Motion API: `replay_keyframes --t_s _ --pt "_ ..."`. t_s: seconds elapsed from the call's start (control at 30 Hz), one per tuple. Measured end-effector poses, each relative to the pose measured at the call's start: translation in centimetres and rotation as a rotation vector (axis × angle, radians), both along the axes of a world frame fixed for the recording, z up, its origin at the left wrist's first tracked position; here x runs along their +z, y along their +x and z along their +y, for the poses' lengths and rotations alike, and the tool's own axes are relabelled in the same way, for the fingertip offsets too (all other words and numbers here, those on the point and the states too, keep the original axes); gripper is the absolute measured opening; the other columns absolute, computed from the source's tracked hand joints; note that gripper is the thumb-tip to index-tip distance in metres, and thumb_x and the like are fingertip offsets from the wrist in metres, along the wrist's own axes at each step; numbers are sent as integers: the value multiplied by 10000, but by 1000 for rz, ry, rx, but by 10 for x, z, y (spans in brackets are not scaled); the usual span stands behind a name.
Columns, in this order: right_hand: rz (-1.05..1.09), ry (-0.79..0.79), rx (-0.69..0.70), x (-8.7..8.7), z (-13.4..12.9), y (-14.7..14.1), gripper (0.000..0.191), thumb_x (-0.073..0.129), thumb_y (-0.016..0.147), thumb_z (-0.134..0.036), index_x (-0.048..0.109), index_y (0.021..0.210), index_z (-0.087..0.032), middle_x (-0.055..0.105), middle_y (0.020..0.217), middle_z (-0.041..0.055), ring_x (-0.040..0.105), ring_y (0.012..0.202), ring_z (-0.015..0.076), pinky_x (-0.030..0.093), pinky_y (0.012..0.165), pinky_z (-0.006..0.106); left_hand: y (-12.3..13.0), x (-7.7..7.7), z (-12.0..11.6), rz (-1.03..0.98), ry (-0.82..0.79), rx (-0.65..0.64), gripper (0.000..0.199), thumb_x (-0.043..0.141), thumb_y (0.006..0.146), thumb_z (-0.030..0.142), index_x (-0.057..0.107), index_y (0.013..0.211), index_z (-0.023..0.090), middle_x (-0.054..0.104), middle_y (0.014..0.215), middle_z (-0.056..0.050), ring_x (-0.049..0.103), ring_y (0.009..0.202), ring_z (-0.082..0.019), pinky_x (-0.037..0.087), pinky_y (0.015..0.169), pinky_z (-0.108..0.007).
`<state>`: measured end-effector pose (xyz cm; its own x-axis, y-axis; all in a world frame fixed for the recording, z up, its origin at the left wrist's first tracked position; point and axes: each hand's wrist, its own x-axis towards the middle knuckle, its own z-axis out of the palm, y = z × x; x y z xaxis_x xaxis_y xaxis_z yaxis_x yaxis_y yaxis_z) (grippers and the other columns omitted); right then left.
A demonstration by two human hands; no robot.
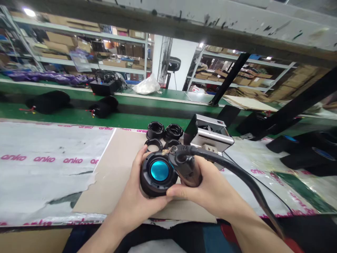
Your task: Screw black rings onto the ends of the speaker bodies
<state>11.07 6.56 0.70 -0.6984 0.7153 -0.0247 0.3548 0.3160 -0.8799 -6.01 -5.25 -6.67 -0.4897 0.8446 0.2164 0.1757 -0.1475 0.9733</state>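
My left hand [137, 200] is wrapped around a round black speaker [159, 171] with a shiny blue cone facing up. In my right hand [213, 186] is a black, pistol-like tool [191, 172]; a thick black hose [237, 165] runs from its top to the lower right. My right thumb presses against the speaker's near rim, and the tool's head sits at the speaker's right edge. The tool's underside and my right fingers are mostly hidden. Just beyond the speaker stand several black plastic rings [173, 131], two of them partly covered. Beneath everything lies a beige board [110, 182].
A silver metal box [210, 135] stands behind my right hand, trailing a thin cable. Black cylinders [308, 154] with blue ends lie at the right. Farther back are two black cylinders [104, 106] with wires and a white plastic bag [147, 84]. A beam [184, 24] crosses overhead.
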Motion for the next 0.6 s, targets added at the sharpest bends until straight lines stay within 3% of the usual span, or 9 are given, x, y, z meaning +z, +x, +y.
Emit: replay_keyframes --t_s 0.1,0.27,0.47,0.6 --pt "-57 20 46 11 -1 -2 547 974 754 -423 683 1204 -315 778 1038 -58 703 907 183 526 742 288 -1 3 -1 -57 -40 -41 1193 997 708 403 326 1694 360 502 1700 -111 526 1567 -394 483 1279 -514" --pt "-101 107 60 23 -10 -5 424 920 809 -350 690 1162 -304 759 962 -65 674 824 147 509 734 250 -7 -4 -2 -125 -65 -170 1242 999 718 385 249 1708 409 568 1633 -104 627 1471 -380 498 1260 -557" --pt "-72 122 4 24 -17 -5 419 882 810 -339 686 1177 -291 775 1011 -34 721 890 178 568 791 262 -5 -2 -2 -191 -77 -172 1257 1000 712 376 243 1715 386 557 1656 -118 612 1490 -383 469 1284 -553" --pt "-112 116 -60 23 -19 -5 430 875 803 -375 707 1188 -283 764 919 -32 721 831 184 590 767 274 -2 2 -3 -183 -83 -110 1227 1006 698 335 306 1705 371 502 1713 -105 527 1569 -387 431 1319 -514"
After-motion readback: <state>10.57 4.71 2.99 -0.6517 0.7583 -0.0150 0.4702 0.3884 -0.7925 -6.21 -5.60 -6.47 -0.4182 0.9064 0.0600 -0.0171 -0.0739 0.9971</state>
